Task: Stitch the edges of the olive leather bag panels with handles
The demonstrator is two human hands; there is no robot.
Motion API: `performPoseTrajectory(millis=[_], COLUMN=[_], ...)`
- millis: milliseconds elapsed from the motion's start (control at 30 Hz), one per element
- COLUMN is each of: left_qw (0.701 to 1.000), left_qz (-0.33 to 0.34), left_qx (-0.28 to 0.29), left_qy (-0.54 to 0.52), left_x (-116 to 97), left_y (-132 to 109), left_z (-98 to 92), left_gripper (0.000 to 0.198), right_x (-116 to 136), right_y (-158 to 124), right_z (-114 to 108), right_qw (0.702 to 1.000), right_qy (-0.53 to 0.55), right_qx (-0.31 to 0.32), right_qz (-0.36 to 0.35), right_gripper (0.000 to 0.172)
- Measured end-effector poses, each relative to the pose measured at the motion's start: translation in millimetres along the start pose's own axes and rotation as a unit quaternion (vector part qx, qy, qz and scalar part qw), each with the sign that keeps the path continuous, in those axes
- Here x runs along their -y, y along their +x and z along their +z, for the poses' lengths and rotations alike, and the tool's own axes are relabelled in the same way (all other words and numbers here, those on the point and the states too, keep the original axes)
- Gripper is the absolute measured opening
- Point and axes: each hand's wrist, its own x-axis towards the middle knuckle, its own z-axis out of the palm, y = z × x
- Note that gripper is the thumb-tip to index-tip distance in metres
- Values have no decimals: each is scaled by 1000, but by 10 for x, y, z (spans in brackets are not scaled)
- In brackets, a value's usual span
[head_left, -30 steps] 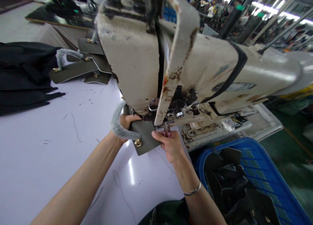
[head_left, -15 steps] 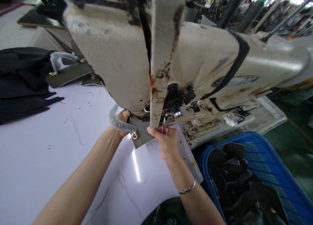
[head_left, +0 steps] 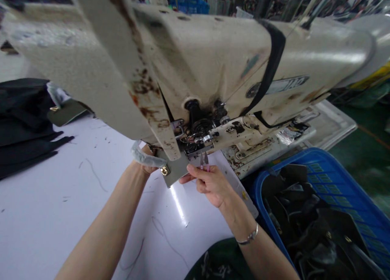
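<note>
A worn cream sewing machine (head_left: pixel 213 64) fills the top of the view. Under its head lies a grey-green leather piece (head_left: pixel 176 172) with a gold ring (head_left: pixel 165 171) and a foam-wrapped handle (head_left: pixel 143 158). My left hand (head_left: pixel 146 162) grips this piece by the handle side, partly hidden behind the machine head. My right hand (head_left: pixel 210 184) is closed on small pink-handled thread snips (head_left: pixel 203 161), their tips pointing up at the needle area, and its fingers touch the leather piece's right edge.
A white table (head_left: pixel 61 198) carries black fabric (head_left: pixel 24 121) at the far left and another grey-green piece (head_left: pixel 65 109) beside it. A blue plastic basket (head_left: pixel 335 182) holding dark leather pieces stands at the lower right. A bracelet is on my right wrist.
The view has swung closer and lower under the machine head. My right hand has dropped slightly and shifted right with the snips. My left hand still holds the leather piece.
</note>
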Motion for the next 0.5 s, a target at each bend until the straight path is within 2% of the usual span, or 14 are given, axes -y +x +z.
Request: performPoseTrajectory(millis=[100, 167, 267, 367, 500], left_qw=[1000, 999, 998, 996, 989], left_qz=[10, 20, 43, 82, 145], left_qx=[19, 33, 46, 20, 16], left_qy=[-8, -12, -8, -3, 35], left_x=[-3, -18, -59, -119, -189], left_y=[24, 40, 0, -146, -343], left_z=[-7, -8, 32, 150, 336], left_gripper=[14, 14, 23, 26, 29], right_x=[12, -3, -55, -126, -211], right_y=[54, 74, 80, 69, 66], right_z=[17, 41, 91, 140, 172], right_qw=[999, 1000, 998, 987, 973], right_qy=[7, 6, -18, -65, -104], right_qx=[27, 10, -58, -119, -150], right_qz=[30, 26, -19, -92, -139], right_gripper=[42, 38, 29, 23, 20])
